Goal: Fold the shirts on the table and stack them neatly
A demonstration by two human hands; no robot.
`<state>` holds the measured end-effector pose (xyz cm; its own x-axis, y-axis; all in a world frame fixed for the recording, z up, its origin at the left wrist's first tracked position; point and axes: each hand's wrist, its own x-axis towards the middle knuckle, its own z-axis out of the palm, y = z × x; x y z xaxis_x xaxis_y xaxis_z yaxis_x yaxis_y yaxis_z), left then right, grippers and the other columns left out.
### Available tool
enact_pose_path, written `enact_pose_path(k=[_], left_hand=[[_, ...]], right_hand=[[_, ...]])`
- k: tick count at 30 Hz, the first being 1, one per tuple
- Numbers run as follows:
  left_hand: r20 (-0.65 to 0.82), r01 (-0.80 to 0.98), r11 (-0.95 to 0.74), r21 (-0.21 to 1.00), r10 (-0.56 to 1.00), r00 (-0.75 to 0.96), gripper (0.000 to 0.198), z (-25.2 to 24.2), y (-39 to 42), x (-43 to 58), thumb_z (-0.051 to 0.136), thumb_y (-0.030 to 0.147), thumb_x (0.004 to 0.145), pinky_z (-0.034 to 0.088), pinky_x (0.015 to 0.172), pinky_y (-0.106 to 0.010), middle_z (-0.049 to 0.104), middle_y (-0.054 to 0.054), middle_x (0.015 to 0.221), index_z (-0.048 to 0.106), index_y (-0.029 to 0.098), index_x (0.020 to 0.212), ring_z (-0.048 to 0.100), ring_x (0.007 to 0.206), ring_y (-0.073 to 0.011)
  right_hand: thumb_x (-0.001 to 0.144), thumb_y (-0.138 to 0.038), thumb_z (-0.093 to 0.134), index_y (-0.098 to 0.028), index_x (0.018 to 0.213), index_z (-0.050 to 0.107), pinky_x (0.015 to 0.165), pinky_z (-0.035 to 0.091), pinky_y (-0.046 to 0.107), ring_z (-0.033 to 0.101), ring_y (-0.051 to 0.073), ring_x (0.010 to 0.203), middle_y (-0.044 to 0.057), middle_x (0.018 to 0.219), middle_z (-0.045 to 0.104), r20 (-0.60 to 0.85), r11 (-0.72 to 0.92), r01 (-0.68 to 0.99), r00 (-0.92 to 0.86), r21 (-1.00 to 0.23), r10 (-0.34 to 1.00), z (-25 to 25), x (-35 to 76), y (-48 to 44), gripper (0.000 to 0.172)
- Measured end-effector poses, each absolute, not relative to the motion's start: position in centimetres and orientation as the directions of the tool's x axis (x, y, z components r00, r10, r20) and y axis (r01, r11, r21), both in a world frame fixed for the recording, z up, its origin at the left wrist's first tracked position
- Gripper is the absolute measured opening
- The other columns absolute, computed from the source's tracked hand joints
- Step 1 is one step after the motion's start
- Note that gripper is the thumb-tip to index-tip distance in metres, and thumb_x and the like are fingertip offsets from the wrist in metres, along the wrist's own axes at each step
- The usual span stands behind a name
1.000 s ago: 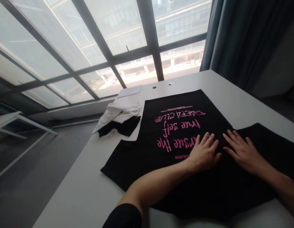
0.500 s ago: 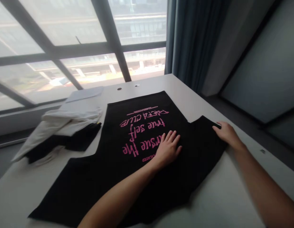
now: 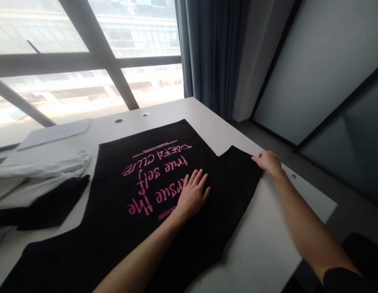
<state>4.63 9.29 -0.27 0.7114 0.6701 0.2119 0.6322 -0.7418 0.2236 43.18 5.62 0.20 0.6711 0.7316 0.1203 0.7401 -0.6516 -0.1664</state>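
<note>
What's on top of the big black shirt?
The left hand rests on the black shirt, over part of its pink writing; the right hand grips the end of the sleeve. The letters under the left hand are covered.

Daylight reaches you through the window, its lower panes washed out by glare. The far edge of your table is bright; nearer you, the black shirt sinks into dimness, its folds barely readable.

Blue curtain beside window — crumpled white cloth
</note>
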Motion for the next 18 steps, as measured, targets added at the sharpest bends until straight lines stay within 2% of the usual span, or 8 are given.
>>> enact_pose_path(k=[4,9,14,18], left_hand=[[0.195,0.639,-0.740,0.213,0.672,0.714,0.052,0.1,9.1,4.6,0.050,0.038,0.102,0.023,0.123,-0.056,0.038,-0.010,0.162,0.047,0.019,0.150,0.029,0.152,-0.0300],[0.219,0.627,-0.742,0.237,0.670,0.709,0.051,-0.1,9.1,4.6,0.051,0.039,0.101,0.023,0.123,-0.056,0.038,-0.010,0.162,0.048,0.021,0.149,0.029,0.152,-0.0303],[0.234,0.611,-0.746,0.266,0.665,0.709,0.051,-0.6,9.3,4.5,0.052,0.037,0.101,0.022,0.123,-0.057,0.038,-0.011,0.161,0.048,0.021,0.149,0.028,0.152,-0.0307],[0.241,0.598,-0.743,0.299,0.666,0.706,0.051,-0.6,9.3,4.6,0.054,0.037,0.100,0.021,0.123,-0.057,0.039,-0.011,0.161,0.049,0.021,0.148,0.029,0.152,-0.0310]], right_hand=[[0.078,-0.048,0.072,-0.018,0.085,0.075,0.082,0.051,0.038,0.069,0.030,0.091,0.014,0.088,0.073,0.032,-0.667,0.707,0.691,-0.233,0.722,0.6,43.8,5.7,0.031],[0.069,-0.037,0.078,-0.019,0.070,0.072,0.075,0.051,0.035,0.071,0.029,0.082,0.010,0.077,0.073,-0.009,-0.666,0.669,0.704,-0.329,0.711,1.1,44.0,5.7,0.018],[0.063,-0.026,0.073,-0.019,0.066,0.068,0.062,0.047,0.030,0.066,0.022,0.065,0.005,0.064,0.068,0.067,-0.600,0.660,0.696,-0.452,0.715,1.1,44.1,5.5,0.009],[0.060,-0.025,0.071,-0.020,0.070,0.065,0.059,0.047,0.029,0.062,0.019,0.060,0.003,0.064,0.066,0.107,-0.543,0.627,0.704,-0.559,0.702,1.6,43.8,5.3,0.013]])
